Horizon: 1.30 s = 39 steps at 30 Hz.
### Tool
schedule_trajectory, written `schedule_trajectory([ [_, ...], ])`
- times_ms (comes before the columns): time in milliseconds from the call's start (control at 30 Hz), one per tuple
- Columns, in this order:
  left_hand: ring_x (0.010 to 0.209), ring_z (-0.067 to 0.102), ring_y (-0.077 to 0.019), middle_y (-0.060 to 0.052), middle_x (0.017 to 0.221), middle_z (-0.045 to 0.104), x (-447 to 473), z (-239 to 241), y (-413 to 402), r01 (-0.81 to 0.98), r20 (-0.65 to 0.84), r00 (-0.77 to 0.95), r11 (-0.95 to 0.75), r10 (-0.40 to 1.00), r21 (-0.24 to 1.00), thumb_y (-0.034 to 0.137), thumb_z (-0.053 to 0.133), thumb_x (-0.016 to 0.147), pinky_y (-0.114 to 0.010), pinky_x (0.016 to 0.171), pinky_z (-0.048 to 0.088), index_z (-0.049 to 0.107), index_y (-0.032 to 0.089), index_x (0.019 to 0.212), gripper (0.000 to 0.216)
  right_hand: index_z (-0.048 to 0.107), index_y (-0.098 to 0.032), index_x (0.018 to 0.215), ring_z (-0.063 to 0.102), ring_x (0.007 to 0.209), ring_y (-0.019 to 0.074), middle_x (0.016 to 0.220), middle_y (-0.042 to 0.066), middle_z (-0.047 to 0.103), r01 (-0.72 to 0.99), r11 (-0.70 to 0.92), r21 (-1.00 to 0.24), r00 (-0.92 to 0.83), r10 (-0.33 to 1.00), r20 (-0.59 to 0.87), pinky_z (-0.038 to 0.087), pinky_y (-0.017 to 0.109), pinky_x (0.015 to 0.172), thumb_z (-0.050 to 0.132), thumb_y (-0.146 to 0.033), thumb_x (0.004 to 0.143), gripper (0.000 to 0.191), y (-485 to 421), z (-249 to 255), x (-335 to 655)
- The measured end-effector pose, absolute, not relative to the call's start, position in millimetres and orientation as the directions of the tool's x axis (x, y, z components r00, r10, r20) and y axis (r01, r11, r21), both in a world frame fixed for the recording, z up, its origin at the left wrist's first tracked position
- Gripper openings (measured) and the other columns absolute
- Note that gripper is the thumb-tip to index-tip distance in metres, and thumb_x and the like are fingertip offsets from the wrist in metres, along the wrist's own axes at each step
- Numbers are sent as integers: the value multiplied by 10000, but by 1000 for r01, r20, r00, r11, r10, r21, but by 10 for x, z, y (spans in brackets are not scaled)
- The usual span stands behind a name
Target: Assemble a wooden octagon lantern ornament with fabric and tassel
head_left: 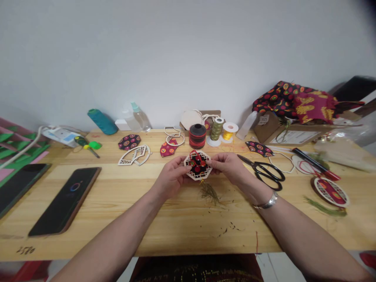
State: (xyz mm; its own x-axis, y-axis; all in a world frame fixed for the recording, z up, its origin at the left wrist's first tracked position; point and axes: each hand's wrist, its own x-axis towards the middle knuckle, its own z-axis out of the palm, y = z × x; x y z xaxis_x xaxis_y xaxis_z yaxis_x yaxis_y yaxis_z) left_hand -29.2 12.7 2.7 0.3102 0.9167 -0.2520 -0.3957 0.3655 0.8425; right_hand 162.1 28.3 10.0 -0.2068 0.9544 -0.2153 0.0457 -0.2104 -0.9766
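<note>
An octagonal ornament, with a pale wooden lattice frame over dark patterned fabric, is held above the middle of the table. My left hand grips its left edge, thumb on the front. On the opposite edge, my right hand pinches it between thumb and fingers. A red cord loop lies across the ornament's upper face. From its lower edge hangs a green tassel. Just right of my right hand lie black-handled scissors on the table.
Thread spools stand behind the ornament. Wooden frames and fabric pieces lie at back left. A phone rests at left, with a screwdriver behind it. An oval ornament and a cardboard box are at right.
</note>
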Motion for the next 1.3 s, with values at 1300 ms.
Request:
schedule_trajectory([
  [1300, 774, 691, -236, -73, 939, 699, -280, 20, 102, -363, -252, 322, 364, 913, 858, 137, 755, 645, -369, 609, 589, 496, 185, 1196, 611, 655, -137, 606, 483, 476, 69, 530, -7, 609, -21, -243, -970, -201, 951, -234, 350, 233, 498, 742, -335, 619, 217, 266, 104, 1602],
])
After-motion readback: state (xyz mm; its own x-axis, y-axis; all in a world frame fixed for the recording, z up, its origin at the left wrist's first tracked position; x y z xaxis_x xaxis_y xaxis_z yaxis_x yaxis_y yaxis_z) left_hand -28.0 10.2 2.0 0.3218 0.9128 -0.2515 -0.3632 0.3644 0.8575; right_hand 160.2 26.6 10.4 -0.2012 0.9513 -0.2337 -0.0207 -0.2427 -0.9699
